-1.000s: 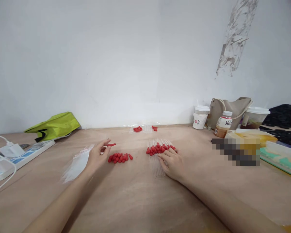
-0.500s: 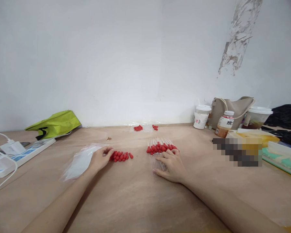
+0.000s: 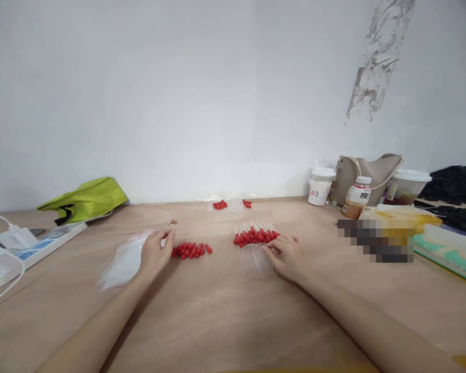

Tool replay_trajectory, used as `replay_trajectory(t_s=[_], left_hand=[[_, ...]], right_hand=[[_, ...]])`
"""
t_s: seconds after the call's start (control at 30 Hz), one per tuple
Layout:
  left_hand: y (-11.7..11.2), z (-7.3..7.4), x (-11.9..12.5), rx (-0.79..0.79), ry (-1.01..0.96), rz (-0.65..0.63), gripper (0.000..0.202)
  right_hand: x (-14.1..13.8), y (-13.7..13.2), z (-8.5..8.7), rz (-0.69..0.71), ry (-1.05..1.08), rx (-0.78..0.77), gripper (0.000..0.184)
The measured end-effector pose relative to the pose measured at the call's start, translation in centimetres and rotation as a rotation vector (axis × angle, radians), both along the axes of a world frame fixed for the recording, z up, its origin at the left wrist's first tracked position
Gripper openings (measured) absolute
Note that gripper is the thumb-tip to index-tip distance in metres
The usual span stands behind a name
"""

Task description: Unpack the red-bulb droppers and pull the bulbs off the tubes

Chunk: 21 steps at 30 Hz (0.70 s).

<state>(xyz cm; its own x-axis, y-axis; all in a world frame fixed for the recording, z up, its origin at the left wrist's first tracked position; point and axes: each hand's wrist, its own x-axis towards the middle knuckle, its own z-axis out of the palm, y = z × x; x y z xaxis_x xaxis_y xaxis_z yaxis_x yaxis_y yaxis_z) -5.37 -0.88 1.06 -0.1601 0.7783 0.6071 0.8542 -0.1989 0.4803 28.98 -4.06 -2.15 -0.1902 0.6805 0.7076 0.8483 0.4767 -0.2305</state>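
My left hand (image 3: 156,254) is at the left end of a small cluster of red rubber bulbs (image 3: 191,250), over the edge of a stack of clear zip bags (image 3: 128,259). Its fingers are loosely bent and apart, and I see nothing in them. To the right lies a row of clear thin droppers (image 3: 256,264) with red bulbs (image 3: 254,236) across their middle. My right hand (image 3: 289,257) rests at the row's right end, thumb and forefinger drawn together on the tubes. What sits between those fingertips is hidden.
Near the wall, a clear bag (image 3: 235,205) holds more red bulbs. On the left are a power strip (image 3: 54,247) with plugs and a lime-green bag (image 3: 87,199). A paper-wrapped cup (image 3: 320,189), a drink bottle (image 3: 356,198), a beige bag (image 3: 367,171) and a lidded cup (image 3: 406,187) stand right.
My right hand has slid right, uncovering more of the tubes, and its fingers have drawn together. My left hand has pulled back slightly left from the loose bulbs.
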Motion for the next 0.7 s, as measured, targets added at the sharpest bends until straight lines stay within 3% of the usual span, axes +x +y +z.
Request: replay_trajectory(t_s=[0.1,0.23,0.3,0.5,0.7], left_hand=[[-0.9,0.9,2.9,0.149,0.156,-0.140,0.022],[-1.0,1.3,8.4,0.031,0.372,-0.552,0.020],[0.0,1.1,10.8,-0.004,0.409,-0.656,0.023],[3.7,0.1,14.3,-0.056,0.339,-0.661,0.021],[4.3,-0.6,15.1,-0.046,0.288,-0.666,0.016]], right_hand=[[1.4,-0.1,0.5,0.090,-0.059,-0.142,0.027],[1.8,-0.7,1.2,0.236,-0.135,-0.217,0.055],[1.3,-0.9,1.2,0.263,-0.170,-0.202,0.064],[-0.1,-0.7,0.7,0.242,-0.203,-0.129,0.071],[-0.4,-0.2,0.4,0.241,-0.164,-0.116,0.072]])
